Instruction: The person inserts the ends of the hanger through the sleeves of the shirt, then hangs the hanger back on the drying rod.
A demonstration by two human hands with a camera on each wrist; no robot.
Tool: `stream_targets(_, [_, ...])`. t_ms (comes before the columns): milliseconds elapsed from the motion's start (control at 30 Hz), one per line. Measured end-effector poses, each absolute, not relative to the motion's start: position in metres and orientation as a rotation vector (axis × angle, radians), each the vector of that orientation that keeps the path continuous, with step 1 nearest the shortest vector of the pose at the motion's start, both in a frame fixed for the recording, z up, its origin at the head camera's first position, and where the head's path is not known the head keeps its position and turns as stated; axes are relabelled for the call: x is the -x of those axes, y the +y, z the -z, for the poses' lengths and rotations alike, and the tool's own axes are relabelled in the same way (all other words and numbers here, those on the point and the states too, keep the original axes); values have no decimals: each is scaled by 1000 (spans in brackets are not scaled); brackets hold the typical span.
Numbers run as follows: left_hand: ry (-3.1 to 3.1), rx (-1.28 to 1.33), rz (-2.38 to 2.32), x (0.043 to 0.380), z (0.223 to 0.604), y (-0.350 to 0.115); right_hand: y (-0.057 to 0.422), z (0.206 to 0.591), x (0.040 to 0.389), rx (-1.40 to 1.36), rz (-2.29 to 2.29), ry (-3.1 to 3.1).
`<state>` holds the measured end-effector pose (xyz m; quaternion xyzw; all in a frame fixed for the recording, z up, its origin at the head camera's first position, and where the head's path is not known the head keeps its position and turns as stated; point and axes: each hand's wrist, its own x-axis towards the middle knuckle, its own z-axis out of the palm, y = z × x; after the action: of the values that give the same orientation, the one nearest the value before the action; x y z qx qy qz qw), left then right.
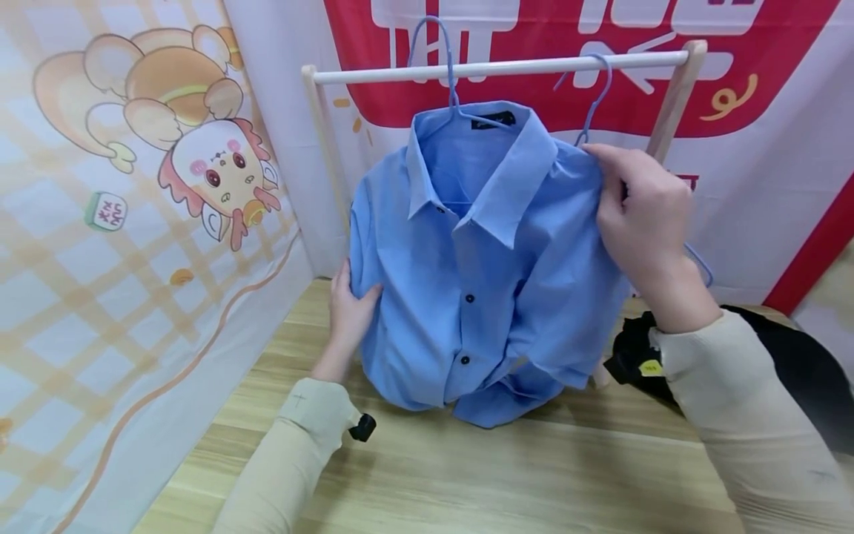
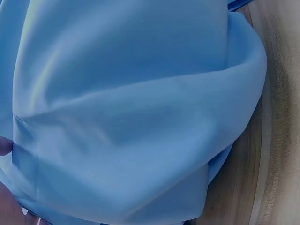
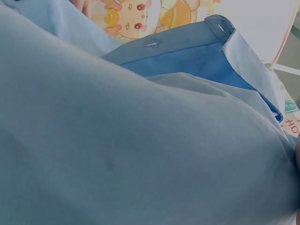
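A light blue button-up shirt (image 1: 427, 274) hangs upright with its front towards me, a blue hanger (image 1: 452, 81) inside its collar. That hanger's hook rises well above the white rail; whether it loops round the rail I cannot tell. My right hand (image 1: 643, 211) pinches the shirt's shoulder on the right. On the left, my left hand (image 1: 352, 311) grips the shirt's side, thumb in front and fingers partly hidden behind the cloth. The left wrist view is mostly shirt cloth (image 2: 126, 112), with fingertips at its left edge. Folds of the shirt (image 3: 140, 131) fill the right wrist view.
A rack with a white rail (image 1: 520, 68) and wooden posts stands behind the shirt. Another blue hanger (image 1: 599, 96) is on the rail at right, partly behind the shirt. A black object (image 1: 787, 371) lies on the wooden table (image 1: 534, 482) at right. A printed cloth (image 1: 133, 297) borders the left.
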<state>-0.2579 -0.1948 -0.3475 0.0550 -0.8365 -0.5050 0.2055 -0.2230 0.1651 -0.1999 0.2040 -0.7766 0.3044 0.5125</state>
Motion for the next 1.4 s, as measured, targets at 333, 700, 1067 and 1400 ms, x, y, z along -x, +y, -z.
stream_targets(333, [-2286,-144,1458,263,359,-194,153,203,236,-559,-749,-1854])
stream_targets(700, [-2210,-115,1486,263,363,-183,137,206,245,-579,-777,-1830])
stream_targets(1067, [-2248,-121,1419,261,364,-184,121,217,253,-586,-821,-1766])
stream_targets(1400, [-2276,-124,1401,262,372,-188,107,242,268,-620,-755,-1730])
